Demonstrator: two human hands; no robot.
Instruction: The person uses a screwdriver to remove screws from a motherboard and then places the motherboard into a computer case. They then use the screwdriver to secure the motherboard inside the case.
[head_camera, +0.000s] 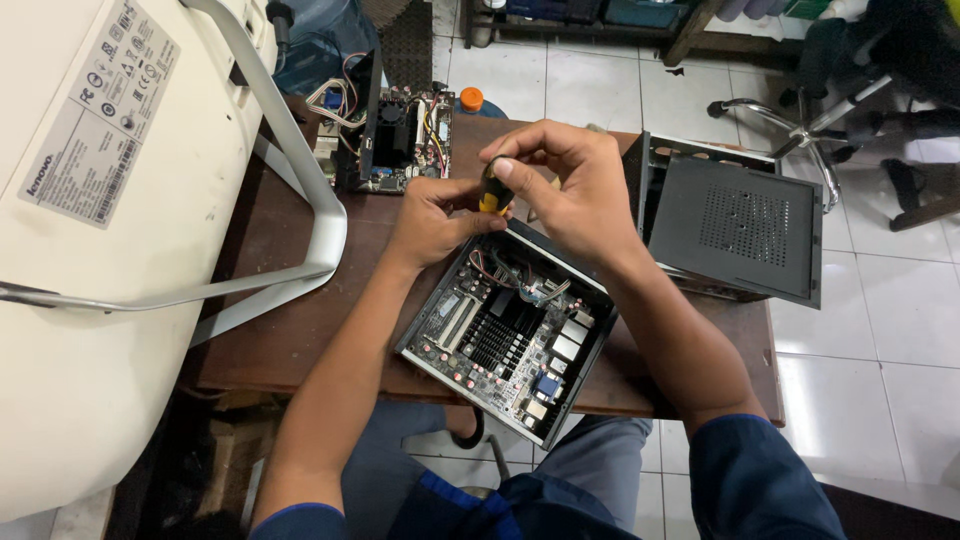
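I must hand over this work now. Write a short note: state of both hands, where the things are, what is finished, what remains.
Left hand: rests on the far edge of the small open black metal computer case and touches the lower part of the screwdriver handle.
Right hand: grips the yellow-and-black screwdriver handle from above, held upright over the far end of the case.
Things: the case lies on the brown wooden table, its circuit board exposed. The black perforated cover lies to the right.
Done: cover off.
Left: board still in the case.
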